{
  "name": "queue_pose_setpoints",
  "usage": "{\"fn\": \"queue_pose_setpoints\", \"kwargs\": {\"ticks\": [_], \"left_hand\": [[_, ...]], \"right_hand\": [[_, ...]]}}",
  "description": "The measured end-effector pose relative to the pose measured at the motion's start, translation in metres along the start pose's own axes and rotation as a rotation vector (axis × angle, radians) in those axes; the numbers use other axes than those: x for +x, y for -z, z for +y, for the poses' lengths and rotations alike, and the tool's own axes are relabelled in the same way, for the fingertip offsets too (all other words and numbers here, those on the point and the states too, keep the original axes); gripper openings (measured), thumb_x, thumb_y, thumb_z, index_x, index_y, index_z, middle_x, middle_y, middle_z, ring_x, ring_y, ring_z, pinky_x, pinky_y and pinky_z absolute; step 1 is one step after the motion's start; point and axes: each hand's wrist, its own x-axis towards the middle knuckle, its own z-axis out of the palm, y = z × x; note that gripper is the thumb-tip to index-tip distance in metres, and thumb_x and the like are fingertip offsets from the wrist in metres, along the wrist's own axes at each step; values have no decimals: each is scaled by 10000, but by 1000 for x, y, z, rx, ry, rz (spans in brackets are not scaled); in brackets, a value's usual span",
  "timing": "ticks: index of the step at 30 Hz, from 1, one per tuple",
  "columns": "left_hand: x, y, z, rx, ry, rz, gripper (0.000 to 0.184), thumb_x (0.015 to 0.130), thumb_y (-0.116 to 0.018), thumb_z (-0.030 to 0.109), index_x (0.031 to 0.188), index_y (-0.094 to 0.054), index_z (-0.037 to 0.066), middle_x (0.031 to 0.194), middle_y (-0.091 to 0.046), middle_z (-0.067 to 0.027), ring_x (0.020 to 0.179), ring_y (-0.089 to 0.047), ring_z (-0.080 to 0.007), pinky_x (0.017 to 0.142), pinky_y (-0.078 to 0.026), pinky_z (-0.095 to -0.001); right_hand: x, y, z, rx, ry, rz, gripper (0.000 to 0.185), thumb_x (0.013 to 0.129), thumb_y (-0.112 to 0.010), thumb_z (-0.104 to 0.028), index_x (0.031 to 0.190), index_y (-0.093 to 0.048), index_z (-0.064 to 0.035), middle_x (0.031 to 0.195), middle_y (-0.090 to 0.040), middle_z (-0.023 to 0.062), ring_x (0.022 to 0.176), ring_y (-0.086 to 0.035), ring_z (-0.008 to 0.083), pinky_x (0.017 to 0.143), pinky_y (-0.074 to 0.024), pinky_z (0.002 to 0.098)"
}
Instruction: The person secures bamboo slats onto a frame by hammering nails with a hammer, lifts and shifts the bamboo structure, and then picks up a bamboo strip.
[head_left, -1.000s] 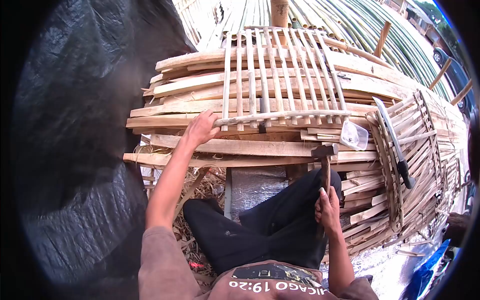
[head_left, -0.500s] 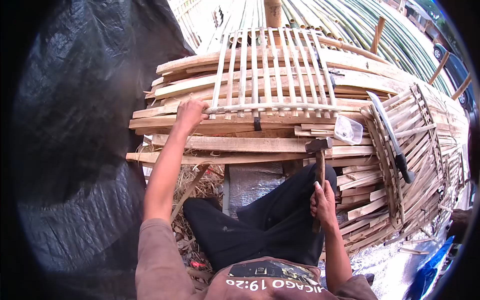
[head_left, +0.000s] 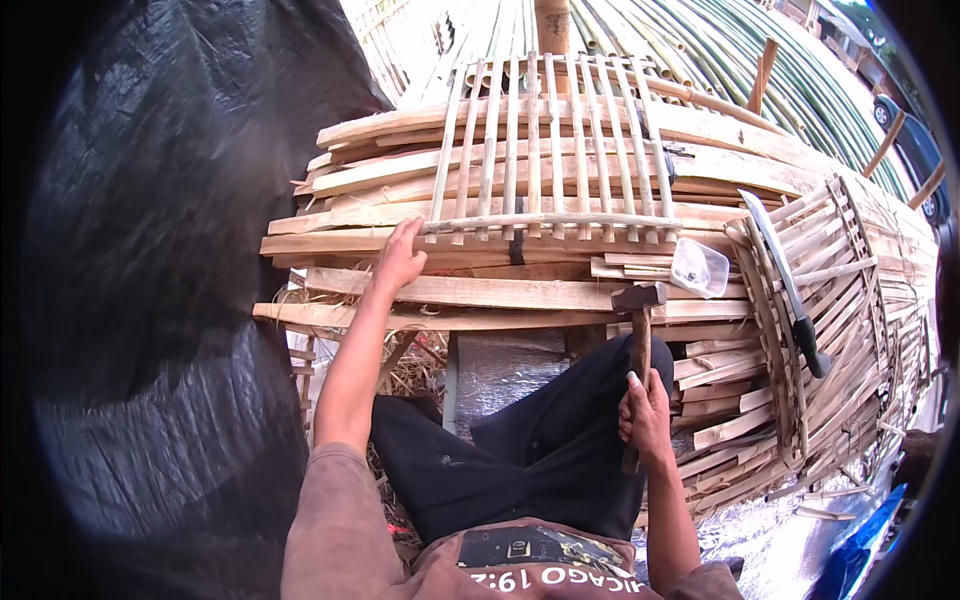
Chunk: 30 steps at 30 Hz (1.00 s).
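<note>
A slatted frame of thin bamboo sticks (head_left: pixel 533 150) lies on stacked wooden planks. At the left end of its near crossbar is my left hand (head_left: pixel 401 257), with the fingers closed round the bar's tip. My right hand (head_left: pixel 647 412) grips the wooden handle of a hammer (head_left: pixel 640 298), held upright over my right knee with its head at the planks' near edge. Just right of the frame's near corner sits a clear plastic container (head_left: pixel 700 268) with small things inside.
A long knife (head_left: pixel 780 270) with a black handle lies on bundled slatted pieces (head_left: pixel 840 330) at the right. Black sheeting (head_left: pixel 190 250) hangs at the left. Long bamboo poles (head_left: pixel 650 40) and upright posts stand behind the planks (head_left: pixel 460 292).
The slatted frame first swung a little to the left at its near end, with my left hand on it. My left hand now sits slightly lower. The hammer stays in my right hand.
</note>
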Motion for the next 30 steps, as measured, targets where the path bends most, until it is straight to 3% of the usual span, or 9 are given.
{"fn": "queue_pose_setpoints", "kwargs": {"ticks": [3, 7, 8, 9, 12, 19, 20, 24, 30], "left_hand": [[-4, -15, 2, -91, 7, 65, 705, 771, -653, 175, 1442, -441, 128, 1501, -364, -198, 1358, -389, -360, 1143, -314, -405], [-18, -15, 29, 173, 120, 42, 764, 759, -665, 209, 1471, -398, 149, 1549, -287, -172, 1417, -284, -351, 1129, -284, -512], [-18, -18, 30, 234, 98, 55, 779, 748, -649, 177, 1481, -385, 164, 1567, -264, -149, 1453, -220, -320, 1152, -213, -565], [-15, -17, 37, 228, 92, 58, 779, 748, -649, 177, 1481, -385, 164, 1567, -264, -149, 1453, -220, -320, 1152, -213, -565], [-17, -13, 76, 310, 47, -54, 780, 799, -582, 189, 1519, -285, 165, 1601, -181, -100, 1485, -126, -263, 1191, -50, -558], [-10, -47, 158, 292, -287, -66, 711, 854, -588, 286, 1500, -323, 157, 1583, -244, -61, 1465, -218, -249, 1190, -90, -561], [-6, -58, 166, 277, -359, 25, 705, 848, -591, 285, 1493, -342, 146, 1561, -310, -69, 1438, -294, -265, 1179, -175, -562], [10, -85, 185, 263, -420, 104, 658, 822, -583, 214, 1451, -415, 121, 1495, -427, -73, 1385, -389, -286, 1127, -294, -553], [11, -98, 185, 212, -406, 209, 560, 844, -559, 194, 1396, -494, 125, 1447, -492, -50, 1340, -449, -294, 1114, -312, -566]], "right_hand": [[-1, -1, -4, 2, -21, -9, 214, 1016, -517, -314, 987, -405, -134, 570, -400, -20, 386, -372, 57, 344, -328, 216], [0, 1, -1, -8, -8, -3, 217, 1016, -515, -317, 979, -403, -136, 571, -401, -21, 387, -372, 56, 345, -328, 216], [0, 1, -1, -12, -11, -6, 217, 1017, -515, -318, 976, -402, -137, 570, -401, -21, 389, -374, 57, 345, -328, 216], [0, 1, -2, -14, -14, -10, 218, 1017, -515, -319, 973, -402, -138, 570, -400, -22, 390, -375, 57, 346, -327, 215], [1, 1, -1, 0, -18, -9, 219, 1014, -524, -314, 972, -403, -137, 574, -400, -22, 392, -375, 58, 348, -328, 215], [-1, -2, -4, -20, -20, -8, 204, 1012, -526, -316, 977, -401, -158, 578, -389, -23, 395, -366, 58, 355, -321, 209], [-2, -2, -6, -7, -23, -10, 202, 1011, -530, -307, 977, -401, -156, 577, -389, -24, 392, -363, 56, 355, -323, 208], [-1, -1, -5, -4, -20, -8, 206, 1006, -542, -307, 989, -406, -153, 576, -391, -25, 384, -357, 54, 356, -325, 208], [-3, 0, -10, -5, -53, -7, 214, 1006, -541, -306, 978, -400, -147, 574, -390, -28, 390, -363, 54, 361, -325, 207]]}}
